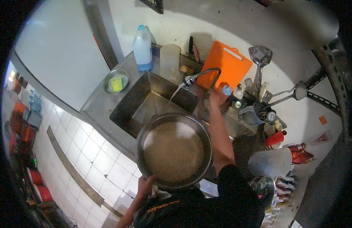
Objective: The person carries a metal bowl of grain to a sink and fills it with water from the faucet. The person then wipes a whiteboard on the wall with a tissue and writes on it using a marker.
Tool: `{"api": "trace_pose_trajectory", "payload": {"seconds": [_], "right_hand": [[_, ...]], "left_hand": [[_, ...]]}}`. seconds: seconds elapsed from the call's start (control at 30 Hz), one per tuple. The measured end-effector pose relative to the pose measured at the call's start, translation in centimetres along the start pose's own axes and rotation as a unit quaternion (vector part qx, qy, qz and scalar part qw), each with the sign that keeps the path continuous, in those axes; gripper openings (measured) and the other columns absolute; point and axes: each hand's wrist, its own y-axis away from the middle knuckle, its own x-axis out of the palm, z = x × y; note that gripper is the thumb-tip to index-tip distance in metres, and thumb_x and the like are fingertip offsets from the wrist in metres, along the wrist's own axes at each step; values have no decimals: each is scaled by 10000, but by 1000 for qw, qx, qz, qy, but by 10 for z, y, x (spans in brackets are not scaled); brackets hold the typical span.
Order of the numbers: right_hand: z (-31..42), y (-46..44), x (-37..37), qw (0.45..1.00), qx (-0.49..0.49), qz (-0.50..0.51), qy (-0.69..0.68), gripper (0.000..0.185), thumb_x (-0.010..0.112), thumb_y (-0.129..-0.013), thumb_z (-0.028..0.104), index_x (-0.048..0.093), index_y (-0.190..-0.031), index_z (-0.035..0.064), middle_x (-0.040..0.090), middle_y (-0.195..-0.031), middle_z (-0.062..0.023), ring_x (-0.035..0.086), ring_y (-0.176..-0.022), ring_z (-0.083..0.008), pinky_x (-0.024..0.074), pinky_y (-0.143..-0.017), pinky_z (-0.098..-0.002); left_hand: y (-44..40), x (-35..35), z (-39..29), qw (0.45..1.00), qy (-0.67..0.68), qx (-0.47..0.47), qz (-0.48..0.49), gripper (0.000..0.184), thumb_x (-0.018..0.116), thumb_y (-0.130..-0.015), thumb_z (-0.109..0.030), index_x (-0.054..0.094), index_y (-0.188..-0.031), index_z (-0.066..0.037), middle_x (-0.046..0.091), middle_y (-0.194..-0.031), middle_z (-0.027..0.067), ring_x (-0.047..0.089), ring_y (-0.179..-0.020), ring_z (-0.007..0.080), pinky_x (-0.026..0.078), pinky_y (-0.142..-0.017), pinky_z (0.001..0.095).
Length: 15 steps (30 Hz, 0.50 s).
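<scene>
My left hand (pixel 146 186) is closed on the near rim of a large round metal pot (pixel 139 159), held tilted close to my body at the sink's front edge. Inside it lies a brownish, grainy-looking mass (pixel 174 154) with a pale area at the far side; I cannot tell exactly what it is. My right hand (pixel 217 98) reaches forward to the base of a curved faucet (pixel 217 70), fingers closed around its lower part and partly hidden. A thin stream of water (pixel 176 93) runs from the spout into the metal sink (pixel 145 99), just beyond the pot.
A bowl with a yellow-green sponge (pixel 116 84) sits left of the sink. Behind it stand a bluish jug (pixel 142 49) and a translucent container (pixel 170 60). An orange cutting board (pixel 223 62) leans on the wall. Bottles, utensils and a large tub (pixel 270 162) crowd the right.
</scene>
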Motion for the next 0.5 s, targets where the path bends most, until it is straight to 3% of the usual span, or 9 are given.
{"api": "trace_pose_trajectory", "payload": {"seconds": [0.03, 0.07, 0.13, 0.23, 0.3, 0.33, 0.37, 0.5], "right_hand": [[14, 8, 8, 998, 6, 23, -61, 558, 670, -948, 285, 464, -1399, 30, 554, -1283, -71, 498, -1197, -239, 386, -1022, -382], [21, 13, 19, 984, 21, 120, -133, 578, 684, -944, 281, 461, -1413, 29, 547, -1301, -63, 487, -1215, -230, 377, -1037, -375], [2, 7, 66, 875, 53, 348, -332, 622, 609, -986, 308, 415, -1502, 20, 470, -1510, -102, 427, -1376, -266, 267, -1178, -378], [-42, -12, 102, 836, 30, 405, -369, 674, 643, -967, 302, 384, -1520, 15, 445, -1535, -93, 403, -1405, -257, 219, -1199, -377], [-49, -12, 106, 807, 120, 400, -417, 661, 663, -951, 267, 404, -1511, 30, 521, -1454, -62, 465, -1333, -198, 310, -1131, -335], [-75, -20, 122, 806, 163, 386, -419, 656, 673, -943, 252, 416, -1506, 37, 556, -1409, -48, 491, -1295, -177, 349, -1090, -312], [-78, -22, 119, 786, 145, 411, -439, 653, 678, -938, 243, 422, -1503, 39, 572, -1372, -32, 509, -1241, -164, 368, -1041, -295], [-69, -20, 103, 748, 118, 450, -473, 557, 667, -963, 187, 470, -1474, 86, 623, -1163, 18, 514, -913, -101, 403, -782, -243]], "left_hand": [[-4, -4, 12, 1000, -9, 7, 3, 335, 683, -916, -224, 694, -1079, 69, 757, -988, 148, 714, -872, 224, 556, -788, 372], [-3, -4, 13, 1000, -10, 1, -3, 342, 687, -913, -232, 695, -1076, 69, 758, -978, 144, 713, -862, 223, 556, -779, 374], [-6, -2, 12, 1000, -13, -3, -17, 356, 694, -906, -249, 697, -1069, 68, 759, -957, 138, 712, -841, 223, 556, -763, 376], [-3, -5, 1, 997, -71, 23, -4, 377, 699, -913, -271, 697, -1077, 68, 759, -945, 133, 707, -841, 214, 552, -752, 376], [-3, -4, 11, 998, 56, -2, 29, 381, 678, -941, -275, 692, -1090, 75, 753, -991, 123, 693, -868, 205, 547, -770, 363], [4, 4, -15, 1000, 3, -20, 8, 375, 678, -939, -266, 692, -1091, 76, 751, -993, 123, 693, -867, 209, 547, -771, 362], [15, 10, -39, 998, -50, -43, -13, 368, 679, -936, -257, 692, -1092, 76, 750, -994, 122, 693, -865, 213, 547, -773, 361], [4, 1, -5, 1000, -22, 3, 2, 357, 680, -929, -240, 690, -1087, 80, 748, -978, 127, 689, -847, 208, 545, -765, 360]]}}
